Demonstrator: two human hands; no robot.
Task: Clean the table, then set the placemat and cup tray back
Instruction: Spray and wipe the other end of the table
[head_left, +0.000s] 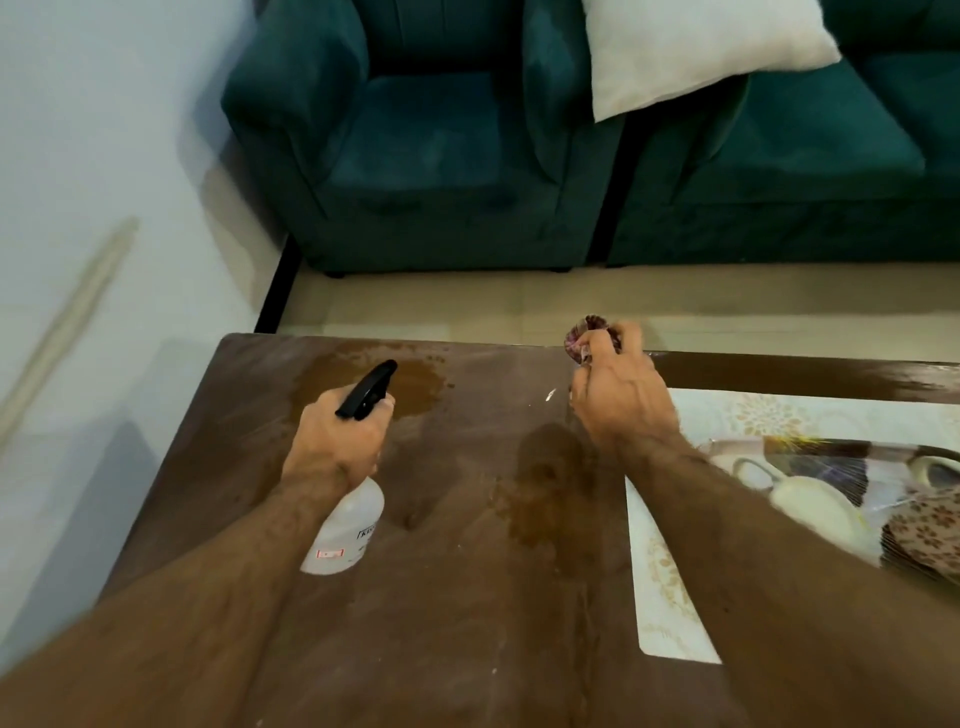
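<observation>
Head view, wooden table (467, 649) filling the lower frame. Left hand (332, 441), left of centre, grips a white spray bottle (345, 530) by its black trigger head, nozzle toward a wet patch (410, 387). Right hand (618, 400), above centre, clutches a bunched dark cloth (584, 338) at the table's far edge. At lower right, the placemat (660, 587) lies on the table; the cup tray (852, 467) rests on it, holding a cream cup (815, 514). A teal sofa (467, 156) spans the top.
</observation>
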